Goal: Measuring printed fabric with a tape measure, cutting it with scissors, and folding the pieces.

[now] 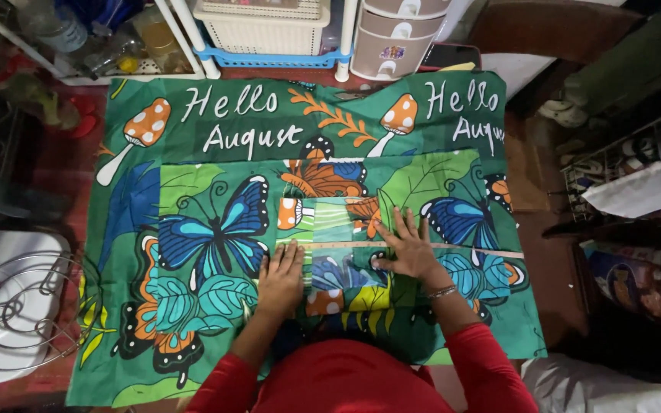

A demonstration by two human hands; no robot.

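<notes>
Green butterfly-print fabric (193, 252) lies spread on floor, long axis left to right. Smaller folded piece (330, 264) sits near middle, measuring tape (453, 249) running horizontally across it toward right. Left hand (281, 277) flat, fingers together, pointing away from person. Right hand (409, 248) flat, fingers splayed, pressing tape. Neither hand grips anything.

Hands (346, 264) on cloth (193, 229), apparently floor
</notes>
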